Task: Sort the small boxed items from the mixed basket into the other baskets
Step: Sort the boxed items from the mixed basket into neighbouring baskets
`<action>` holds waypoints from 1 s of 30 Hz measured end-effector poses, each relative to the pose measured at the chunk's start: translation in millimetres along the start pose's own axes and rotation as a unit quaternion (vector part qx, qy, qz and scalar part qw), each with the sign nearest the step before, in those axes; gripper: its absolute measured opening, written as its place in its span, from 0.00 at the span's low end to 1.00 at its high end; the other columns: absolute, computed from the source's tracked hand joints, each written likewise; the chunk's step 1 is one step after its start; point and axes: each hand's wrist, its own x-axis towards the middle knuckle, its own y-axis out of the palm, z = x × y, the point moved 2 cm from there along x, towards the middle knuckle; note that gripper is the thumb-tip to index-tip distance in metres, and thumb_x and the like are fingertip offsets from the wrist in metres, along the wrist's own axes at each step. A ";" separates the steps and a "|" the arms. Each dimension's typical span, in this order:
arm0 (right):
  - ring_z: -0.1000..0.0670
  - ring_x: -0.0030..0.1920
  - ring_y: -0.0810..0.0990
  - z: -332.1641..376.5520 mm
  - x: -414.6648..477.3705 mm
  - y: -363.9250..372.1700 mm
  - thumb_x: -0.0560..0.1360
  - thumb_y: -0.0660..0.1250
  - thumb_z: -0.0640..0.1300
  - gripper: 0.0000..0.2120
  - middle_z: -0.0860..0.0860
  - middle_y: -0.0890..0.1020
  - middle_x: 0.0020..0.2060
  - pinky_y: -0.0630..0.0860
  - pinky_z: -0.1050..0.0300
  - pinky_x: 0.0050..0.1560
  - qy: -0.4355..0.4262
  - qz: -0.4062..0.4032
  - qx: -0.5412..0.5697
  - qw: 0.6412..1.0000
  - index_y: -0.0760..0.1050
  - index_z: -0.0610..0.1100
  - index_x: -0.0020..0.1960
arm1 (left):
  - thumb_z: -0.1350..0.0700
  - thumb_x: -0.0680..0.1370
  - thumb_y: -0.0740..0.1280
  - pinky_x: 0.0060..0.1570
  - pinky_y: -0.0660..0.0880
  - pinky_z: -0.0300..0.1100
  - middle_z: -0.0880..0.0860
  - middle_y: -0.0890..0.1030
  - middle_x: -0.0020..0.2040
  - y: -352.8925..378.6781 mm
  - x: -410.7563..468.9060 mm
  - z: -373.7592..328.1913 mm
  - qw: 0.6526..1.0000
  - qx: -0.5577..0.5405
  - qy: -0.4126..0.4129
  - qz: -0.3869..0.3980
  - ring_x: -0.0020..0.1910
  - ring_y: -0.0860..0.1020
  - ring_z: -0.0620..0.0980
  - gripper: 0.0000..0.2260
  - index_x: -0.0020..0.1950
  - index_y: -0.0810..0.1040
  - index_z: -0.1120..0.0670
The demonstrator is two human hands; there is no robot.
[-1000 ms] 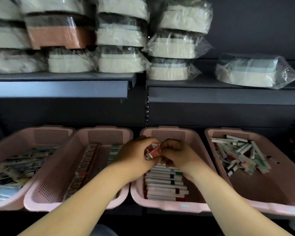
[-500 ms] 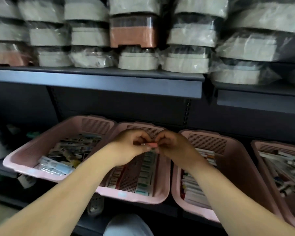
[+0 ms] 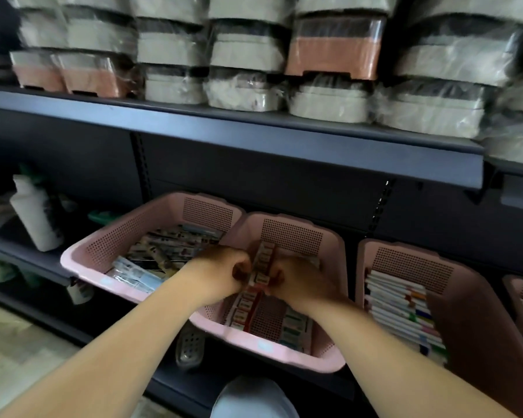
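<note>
Nearest me is a knee [image 3: 251, 396] in pale trousers, then two bare forearms reaching forward over the middle basket [image 3: 284, 354].

Left hand [image 3: 221, 274] and right hand [image 3: 302, 283] are knuckle to knuckle, fingers curled in tight. Both pinch one small box [image 3: 261, 277], red with a white label, from opposite sides. It sits low inside the middle basket, in line with the row of red boxes [image 3: 242, 312] along the basket floor. Blur hides whether it already touches the row.

Step in hand, as I judge it: placing, with the box being slotted into its matching row. The next move calls for pressing it flush against its neighbours, then letting both hands go without tipping the row, then returning for another from the mixed basket, which I can't pick out from here.

Orientation: the row's long axis runs near to far, its far end leaning a little right. The box seems to follow that line with its label face up — too smeared to be sure which end leads.

Beside it, the left basket [image 3: 118, 236] holds jumbled packets. The right basket [image 3: 411, 267] holds white boxes stacked flat with coloured ends. Further left stands a white bottle [image 3: 35, 218]. Above is the dark upper shelf [image 3: 284, 146], loaded with wrapped containers [image 3: 245, 92].
</note>
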 end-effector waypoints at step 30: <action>0.45 0.52 0.83 4.0 31.6 61.9 0.76 0.66 0.60 0.17 0.48 0.84 0.53 0.72 0.58 0.44 0.078 0.030 -0.006 0.997 0.81 0.51 0.58 | 0.55 0.79 0.66 0.70 0.62 0.58 0.53 0.79 0.62 30.2 21.4 13.1 0.934 0.343 0.064 0.073 0.68 0.67 0.57 0.11 0.59 0.81 0.57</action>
